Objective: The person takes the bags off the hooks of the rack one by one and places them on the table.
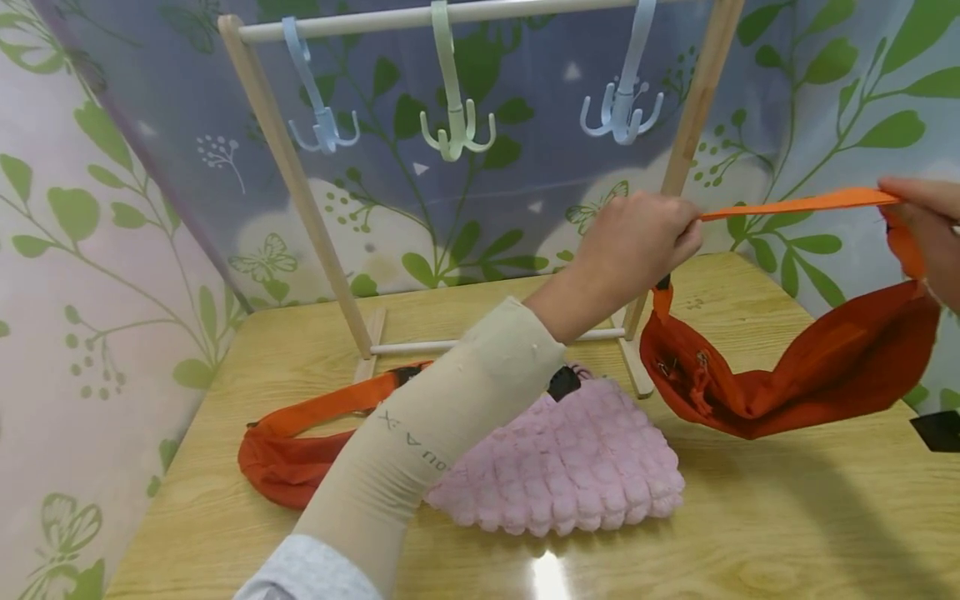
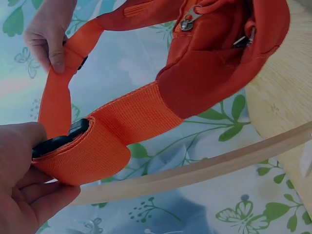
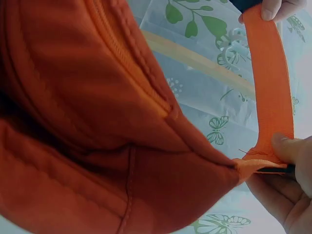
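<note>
A red-orange waist bag (image 1: 780,387) hangs in the air at the right of the head view, above the table. My left hand (image 1: 637,237) grips its orange strap (image 1: 795,204) near the black buckle (image 2: 63,139), seen in the left wrist view. At the other end of the stretched strap, my right hand (image 1: 933,229) pinches the webbing between thumb and fingers; the right wrist view shows this hand (image 3: 292,180) beside the bag's tapered end. Zippers show on the bag's front. The right hand is partly cut off by the head view's edge.
A wooden rack (image 1: 277,167) stands behind, its white rail bearing a blue hook (image 1: 322,125), a green hook (image 1: 455,125) and another blue hook (image 1: 621,108). On the table (image 1: 720,517) lie a pink quilted bag (image 1: 562,467) and a second red-orange waist bag (image 1: 285,467), partly behind my left forearm.
</note>
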Motion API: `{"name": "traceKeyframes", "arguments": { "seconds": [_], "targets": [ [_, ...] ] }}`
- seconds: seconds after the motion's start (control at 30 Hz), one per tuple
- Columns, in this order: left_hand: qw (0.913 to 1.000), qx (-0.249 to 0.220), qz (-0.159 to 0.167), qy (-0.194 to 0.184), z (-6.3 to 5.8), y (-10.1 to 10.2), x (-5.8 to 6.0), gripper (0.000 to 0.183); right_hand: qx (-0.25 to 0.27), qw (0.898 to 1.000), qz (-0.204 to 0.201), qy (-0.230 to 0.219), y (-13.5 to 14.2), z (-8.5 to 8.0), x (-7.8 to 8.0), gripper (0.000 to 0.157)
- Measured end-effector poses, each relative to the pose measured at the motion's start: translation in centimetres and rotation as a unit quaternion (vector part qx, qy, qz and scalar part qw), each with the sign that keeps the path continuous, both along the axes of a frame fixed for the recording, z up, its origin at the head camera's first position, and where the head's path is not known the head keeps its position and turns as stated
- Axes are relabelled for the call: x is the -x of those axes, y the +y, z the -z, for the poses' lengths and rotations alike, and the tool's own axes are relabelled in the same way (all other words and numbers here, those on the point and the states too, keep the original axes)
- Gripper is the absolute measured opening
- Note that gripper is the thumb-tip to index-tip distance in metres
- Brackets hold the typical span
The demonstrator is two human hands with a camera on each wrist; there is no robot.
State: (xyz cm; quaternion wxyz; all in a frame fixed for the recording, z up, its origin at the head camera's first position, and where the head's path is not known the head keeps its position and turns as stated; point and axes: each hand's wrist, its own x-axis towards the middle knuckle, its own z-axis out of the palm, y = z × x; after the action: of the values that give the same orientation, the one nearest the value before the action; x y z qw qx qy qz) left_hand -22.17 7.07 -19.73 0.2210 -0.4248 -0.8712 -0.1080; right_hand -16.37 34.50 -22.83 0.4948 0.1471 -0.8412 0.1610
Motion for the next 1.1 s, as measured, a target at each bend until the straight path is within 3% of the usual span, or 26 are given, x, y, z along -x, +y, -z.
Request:
{"name": "traceKeyframes", "arguments": {
  "seconds": [0.3, 0.67, 1.0, 1.1],
  "targets": [
    [0.9997, 0.013, 0.008, -0.017, 0.2, 0.1, 0.0, 0.031, -0.03, 0.999, 0.0, -0.022, 0.0, -0.1, -0.6, 0.025],
    [0.9979, 0.012, 0.03, -0.056, 0.9, 0.0, 0.4, 0.028, -0.046, 0.996, 0.043, -0.056, 0.4, 0.4, -1.1, 0.031],
    [0.9883, 0.005, 0.051, -0.144, 1.7, 0.0, 1.1, 0.029, -0.023, 0.99, 0.034, -0.131, 0.0, 0.7, -0.5, 0.016],
    [0.9857, 0.006, 0.051, -0.161, 2.0, 0.0, 1.4, 0.029, -0.033, 0.99, 0.022, -0.135, 0.0, 0.9, -0.4, 0.016]
  ]
}}
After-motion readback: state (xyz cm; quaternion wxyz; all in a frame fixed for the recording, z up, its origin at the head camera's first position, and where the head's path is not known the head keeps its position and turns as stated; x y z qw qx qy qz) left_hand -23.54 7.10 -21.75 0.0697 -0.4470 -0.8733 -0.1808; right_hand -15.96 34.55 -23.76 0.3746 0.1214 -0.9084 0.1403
